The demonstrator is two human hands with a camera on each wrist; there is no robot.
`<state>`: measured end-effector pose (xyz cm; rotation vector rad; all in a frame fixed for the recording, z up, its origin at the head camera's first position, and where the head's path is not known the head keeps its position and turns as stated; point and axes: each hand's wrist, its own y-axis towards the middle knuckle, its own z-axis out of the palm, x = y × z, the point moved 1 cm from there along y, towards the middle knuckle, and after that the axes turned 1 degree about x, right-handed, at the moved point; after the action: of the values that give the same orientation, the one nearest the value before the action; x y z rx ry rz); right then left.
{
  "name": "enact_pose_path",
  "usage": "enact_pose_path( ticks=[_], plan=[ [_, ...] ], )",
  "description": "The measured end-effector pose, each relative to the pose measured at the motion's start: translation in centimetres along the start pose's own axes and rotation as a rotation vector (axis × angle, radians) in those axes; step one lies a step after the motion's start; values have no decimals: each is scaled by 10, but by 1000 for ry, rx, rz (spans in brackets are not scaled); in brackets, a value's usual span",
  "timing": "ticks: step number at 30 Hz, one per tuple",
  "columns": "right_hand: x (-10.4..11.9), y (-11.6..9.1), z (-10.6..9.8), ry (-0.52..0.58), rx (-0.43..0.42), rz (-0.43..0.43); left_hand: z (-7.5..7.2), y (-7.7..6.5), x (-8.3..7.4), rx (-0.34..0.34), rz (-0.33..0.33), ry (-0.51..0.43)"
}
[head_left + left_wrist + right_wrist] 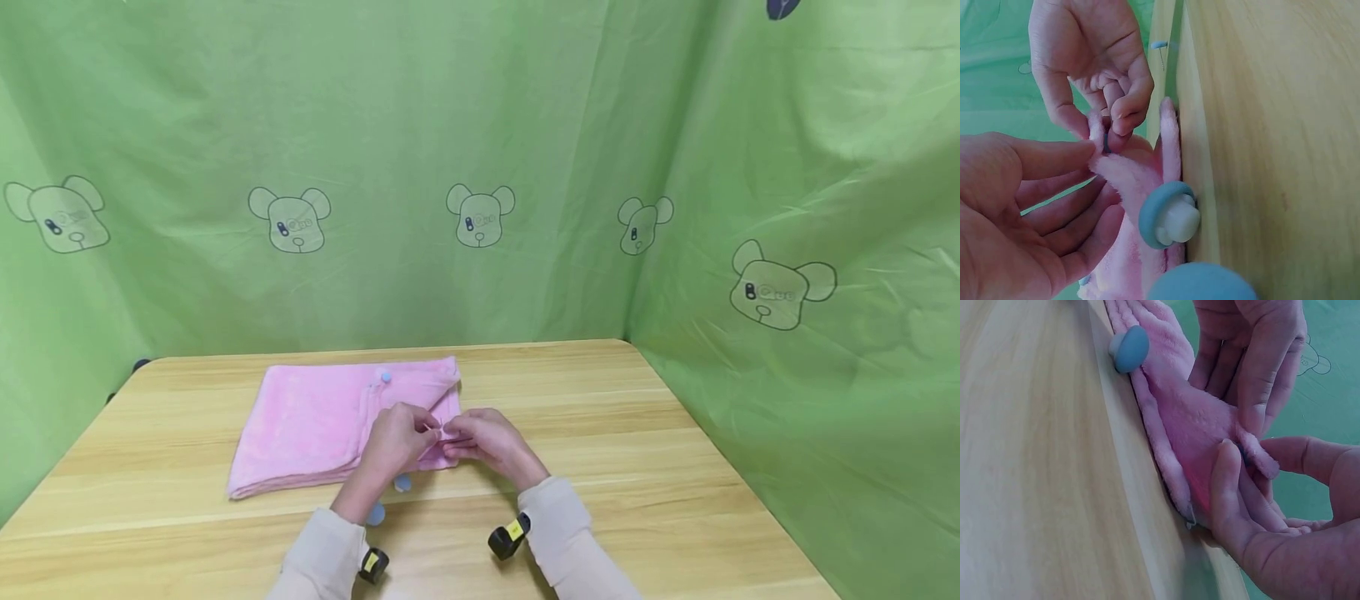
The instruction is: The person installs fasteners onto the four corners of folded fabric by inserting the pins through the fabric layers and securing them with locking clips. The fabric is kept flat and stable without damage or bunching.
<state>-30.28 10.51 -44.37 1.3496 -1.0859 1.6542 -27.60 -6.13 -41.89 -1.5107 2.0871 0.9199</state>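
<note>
A pink plush blanket (315, 425) lies folded on the table, its right-hand corner lifted. My left hand (397, 437) pinches the raised edge between thumb and fingertips. Close beside it, my right hand (491, 440) pinches the same edge, fingertips almost meeting the left ones. A small dark blue bit (1244, 453) shows between the fingers at the edge; most of it is hidden. Near the blanket's front edge is a blue mushroom-shaped fastener (1166, 215) with a white back. Another blue round piece (377, 512) sits closer to the left wrist.
One more blue piece (386, 377) rests on top of the blanket. The wooden table (637, 475) extends around it. Green curtains (390, 108) printed with bear heads hang behind and at both sides. Each wrist carries a small black camera (506, 540).
</note>
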Motion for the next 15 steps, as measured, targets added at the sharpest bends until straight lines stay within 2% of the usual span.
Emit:
enact_pose_path(
  ticks=[5, 12, 15],
  plan=[
    [2, -2, 2, -14, 3, -4, -2, -3, 1, 13, -11, 9],
    [-2, 2, 2, -1, -1, 5, -11, -14, 7, -35, -9, 55],
    [-2, 2, 2, -1, -5, 8, -17, -19, 10, -11, -1, 57]
  ],
)
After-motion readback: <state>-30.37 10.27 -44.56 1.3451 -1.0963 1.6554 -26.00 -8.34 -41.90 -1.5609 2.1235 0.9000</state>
